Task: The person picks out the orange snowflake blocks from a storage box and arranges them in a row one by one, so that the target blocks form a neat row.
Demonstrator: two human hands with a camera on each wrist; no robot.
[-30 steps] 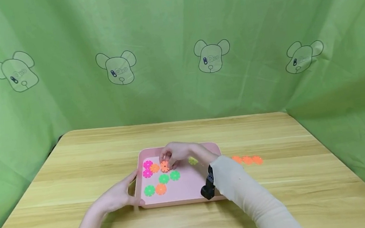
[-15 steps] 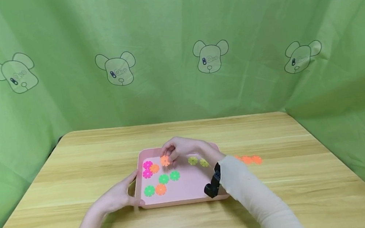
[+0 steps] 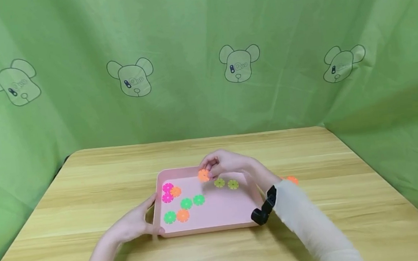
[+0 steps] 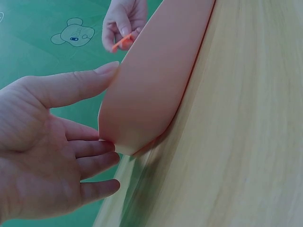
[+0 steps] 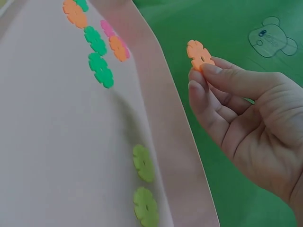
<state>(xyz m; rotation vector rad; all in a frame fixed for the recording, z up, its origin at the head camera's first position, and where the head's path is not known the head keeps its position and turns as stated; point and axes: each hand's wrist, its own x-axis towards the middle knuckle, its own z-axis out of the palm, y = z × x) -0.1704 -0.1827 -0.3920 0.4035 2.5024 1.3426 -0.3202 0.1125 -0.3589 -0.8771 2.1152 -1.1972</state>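
My right hand (image 3: 221,163) pinches an orange plastic snowflake disc (image 3: 203,175) between thumb and fingertips, raised over the far side of a shallow pink tray (image 3: 218,228). In the right wrist view the notched rim and centre slot of this disc (image 5: 199,55) show clearly. My left hand (image 3: 135,223) rests against the tray's left end, fingers fairly straight and spread. The left wrist view has its thumb (image 4: 83,85) at the tray's rim. Inside the tray lie pink discs (image 3: 168,197), green discs (image 3: 186,203), yellow-green discs (image 3: 233,184) and orange discs (image 3: 182,215).
More orange discs (image 3: 292,180) lie on the wooden table (image 3: 352,200) right of the tray, partly hidden by my right sleeve (image 3: 308,217). A black wrist camera (image 3: 265,211) sits over the tray's front right corner. Green curtain (image 3: 191,107) hangs behind the table.
My right hand has lifted the orange disc from the tray's left part and carried it up and to the right. The left hand stays at the tray's end.
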